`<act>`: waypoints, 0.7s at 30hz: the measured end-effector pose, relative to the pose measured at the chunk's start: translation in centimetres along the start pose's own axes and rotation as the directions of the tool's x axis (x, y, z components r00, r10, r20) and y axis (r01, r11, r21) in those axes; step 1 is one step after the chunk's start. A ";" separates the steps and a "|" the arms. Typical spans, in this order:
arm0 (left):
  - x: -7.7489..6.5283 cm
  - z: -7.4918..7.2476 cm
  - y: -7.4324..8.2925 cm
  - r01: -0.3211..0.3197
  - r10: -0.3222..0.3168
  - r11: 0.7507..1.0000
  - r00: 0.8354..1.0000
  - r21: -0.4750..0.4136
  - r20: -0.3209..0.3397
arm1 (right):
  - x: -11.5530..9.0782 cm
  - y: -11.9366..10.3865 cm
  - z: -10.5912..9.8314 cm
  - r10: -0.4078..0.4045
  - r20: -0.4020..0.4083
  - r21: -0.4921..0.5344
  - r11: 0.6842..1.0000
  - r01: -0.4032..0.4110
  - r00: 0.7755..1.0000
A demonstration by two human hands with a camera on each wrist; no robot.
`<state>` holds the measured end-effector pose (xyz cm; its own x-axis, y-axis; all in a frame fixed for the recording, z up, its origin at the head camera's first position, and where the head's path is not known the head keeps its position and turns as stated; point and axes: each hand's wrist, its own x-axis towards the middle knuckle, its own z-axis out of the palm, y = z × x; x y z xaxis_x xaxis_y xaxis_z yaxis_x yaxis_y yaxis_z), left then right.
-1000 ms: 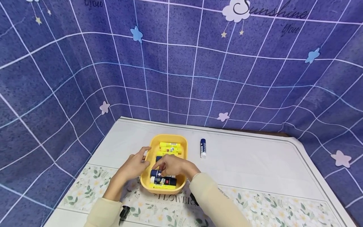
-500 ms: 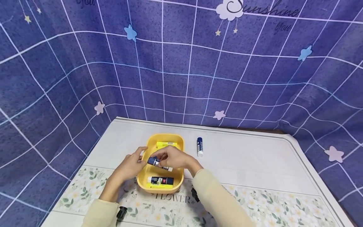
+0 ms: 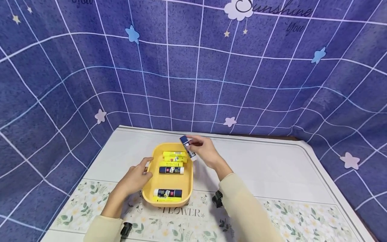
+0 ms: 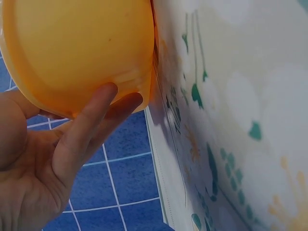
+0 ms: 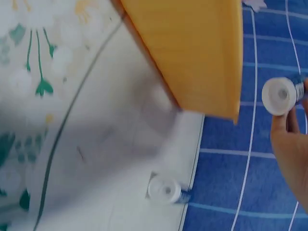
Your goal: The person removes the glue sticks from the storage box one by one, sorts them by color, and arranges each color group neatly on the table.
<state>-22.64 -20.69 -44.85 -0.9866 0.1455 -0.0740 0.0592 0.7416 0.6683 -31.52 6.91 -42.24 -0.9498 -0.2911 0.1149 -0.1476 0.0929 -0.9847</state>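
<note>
My right hand (image 3: 207, 153) pinches a dark blue glue stick (image 3: 185, 143) with a white end, raised and tilted over the right rim of a yellow plastic tray (image 3: 169, 181). In the right wrist view the white end of this stick faces the camera. My left hand (image 3: 134, 178) holds the tray by its left rim; in the left wrist view two fingers (image 4: 89, 120) lie along the outer wall. Inside, yellow glue sticks (image 3: 174, 154) and a dark blue one (image 3: 171, 170) lie at the far end. Another dark blue stick (image 3: 167, 193) rests beside a yellow one (image 3: 167, 199) near the front.
A glue stick (image 5: 166, 190) stands or lies on the white table beyond the tray in the right wrist view; the right hand hides it in the head view. The table (image 3: 272, 168) has a floral strip along the front. A blue gridded curtain (image 3: 193, 67) hangs behind.
My right hand has picked a dark blue glue stick from the near part of the tray, lifted it and carried it to the far right rim. The left hand has stayed at the tray.
</note>
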 end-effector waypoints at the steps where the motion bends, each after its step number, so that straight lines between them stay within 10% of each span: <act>1: 0.0 0.0 0.0 0.003 -0.003 1.000 1.000 -0.001 -0.001 | 0.1 0.1 -0.5 0.000 -0.052 0.018 1.000 0.001 0.999; 10: 0.0 0.1 -0.1 0.009 -0.009 1.000 1.000 -0.007 -0.003 | -0.2 1.4 -5.3 0.108 -0.362 0.062 0.994 -0.091 0.926; 21: 0.2 0.1 0.1 -0.003 0.003 1.000 1.000 -0.001 -0.002 | -1.7 4.5 -10.3 0.241 -0.509 0.048 0.967 -0.252 0.826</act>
<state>-22.79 -20.53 -44.86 -0.9867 0.1466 -0.0700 0.0625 0.7404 0.6693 -33.41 17.66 -45.54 -0.9608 0.2669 -0.0751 0.1097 0.1170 -0.9871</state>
